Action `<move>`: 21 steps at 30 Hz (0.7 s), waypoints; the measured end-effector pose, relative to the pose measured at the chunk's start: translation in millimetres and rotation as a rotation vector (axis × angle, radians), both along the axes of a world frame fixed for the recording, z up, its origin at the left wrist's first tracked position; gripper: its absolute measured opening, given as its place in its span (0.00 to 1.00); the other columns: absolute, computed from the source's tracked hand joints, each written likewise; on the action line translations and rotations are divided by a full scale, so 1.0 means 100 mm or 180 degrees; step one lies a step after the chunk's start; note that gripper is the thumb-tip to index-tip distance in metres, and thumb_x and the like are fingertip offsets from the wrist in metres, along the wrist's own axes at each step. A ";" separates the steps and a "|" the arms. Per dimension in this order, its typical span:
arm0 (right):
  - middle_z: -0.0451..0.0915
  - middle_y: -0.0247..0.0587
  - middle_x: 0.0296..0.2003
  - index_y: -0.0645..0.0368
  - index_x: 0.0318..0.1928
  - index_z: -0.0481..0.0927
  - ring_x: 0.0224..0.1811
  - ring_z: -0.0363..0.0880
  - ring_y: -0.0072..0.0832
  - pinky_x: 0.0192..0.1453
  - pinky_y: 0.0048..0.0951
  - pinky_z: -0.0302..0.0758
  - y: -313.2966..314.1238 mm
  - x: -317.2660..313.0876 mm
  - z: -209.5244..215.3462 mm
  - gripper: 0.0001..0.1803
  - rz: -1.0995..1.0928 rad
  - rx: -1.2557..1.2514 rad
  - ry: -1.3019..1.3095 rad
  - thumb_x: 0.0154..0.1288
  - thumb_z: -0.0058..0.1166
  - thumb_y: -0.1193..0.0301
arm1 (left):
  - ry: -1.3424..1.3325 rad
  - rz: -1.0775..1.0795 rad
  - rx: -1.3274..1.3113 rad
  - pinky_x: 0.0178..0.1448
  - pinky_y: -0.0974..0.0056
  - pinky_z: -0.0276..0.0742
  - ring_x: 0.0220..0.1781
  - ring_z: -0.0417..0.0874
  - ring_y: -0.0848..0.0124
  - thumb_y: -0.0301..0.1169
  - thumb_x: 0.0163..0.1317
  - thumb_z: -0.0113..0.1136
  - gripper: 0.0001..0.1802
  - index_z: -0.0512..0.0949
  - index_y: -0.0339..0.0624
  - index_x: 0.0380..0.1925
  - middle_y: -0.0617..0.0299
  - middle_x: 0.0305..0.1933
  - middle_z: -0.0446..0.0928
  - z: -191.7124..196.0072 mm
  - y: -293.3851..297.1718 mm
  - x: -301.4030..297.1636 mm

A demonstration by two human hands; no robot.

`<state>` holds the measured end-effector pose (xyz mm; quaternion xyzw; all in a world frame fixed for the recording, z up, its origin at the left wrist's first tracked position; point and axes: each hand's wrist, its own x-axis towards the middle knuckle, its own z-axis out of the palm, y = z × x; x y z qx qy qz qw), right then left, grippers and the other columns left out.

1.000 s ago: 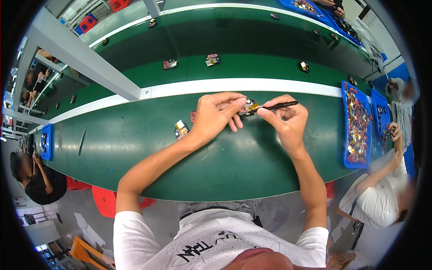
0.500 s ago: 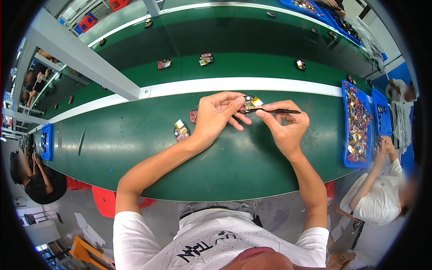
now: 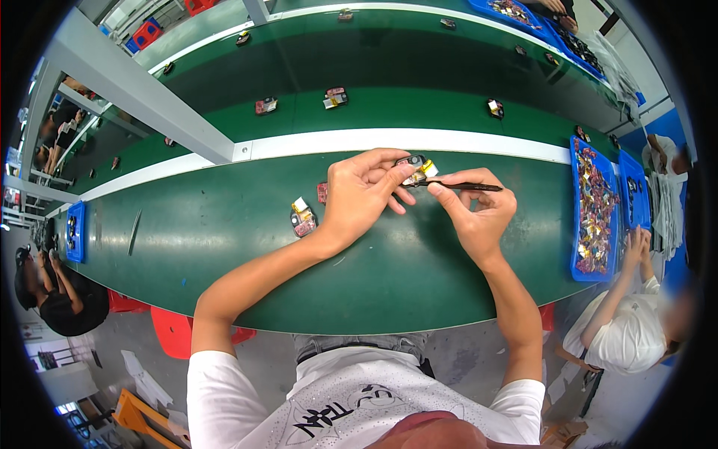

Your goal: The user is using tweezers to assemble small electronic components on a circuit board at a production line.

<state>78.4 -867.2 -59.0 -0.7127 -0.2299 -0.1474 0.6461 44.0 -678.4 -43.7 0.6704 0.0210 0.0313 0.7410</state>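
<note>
In the centre of the frame, just above the green bench [image 3: 404,292], the left hand [image 3: 360,193] pinches a small circuit-board assembly [image 3: 410,162] between thumb and fingers. The right hand [image 3: 485,213] pinches black tweezers [image 3: 473,186], their tips at the assembly; contact is too small to tell. Another circuit-board assembly [image 3: 303,220] lies left of centre, near the left forearm.

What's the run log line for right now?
left hand: holds small electronic device | right hand: holds slim black tool, tip at device | green table: similar device left of hands
</note>
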 end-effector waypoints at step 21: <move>0.89 0.36 0.32 0.64 0.33 0.88 0.15 0.62 0.08 0.20 0.16 0.55 -0.12 0.02 0.03 0.07 -0.0008 -0.0007 -0.0075 0.54 0.74 0.80 | -0.0212 -0.0201 0.0287 0.28 0.68 0.85 0.29 0.89 0.67 0.26 0.72 0.62 0.14 0.81 0.25 0.51 0.49 0.35 0.86 0.07 -0.04 0.08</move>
